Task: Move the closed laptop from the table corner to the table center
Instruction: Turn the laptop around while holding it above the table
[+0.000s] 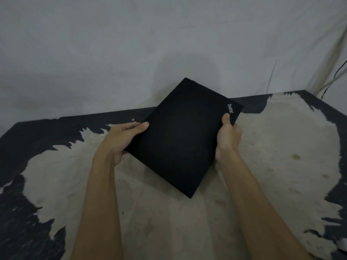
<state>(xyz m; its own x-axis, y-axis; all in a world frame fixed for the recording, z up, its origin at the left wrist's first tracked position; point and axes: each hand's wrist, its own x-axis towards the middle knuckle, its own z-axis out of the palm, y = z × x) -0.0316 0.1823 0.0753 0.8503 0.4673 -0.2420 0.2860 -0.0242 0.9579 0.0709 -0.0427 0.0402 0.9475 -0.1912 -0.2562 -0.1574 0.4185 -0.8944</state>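
A closed black laptop point(183, 137) with a small white logo near its far right corner is held above the middle of the table, turned diagonally and tilted. My left hand point(122, 138) grips its left edge, thumb on the lid and fingers underneath. My right hand point(228, 136) grips the right edge just below the logo, thumb on top. The table point(272, 147) is black with its coating worn away to a pale, stained surface over most of the top.
A wrinkled grey-white cloth point(131, 53) hangs as a backdrop right behind the table's far edge. A thin black cable point(336, 76) runs down at the far right, beyond the table's back right corner.
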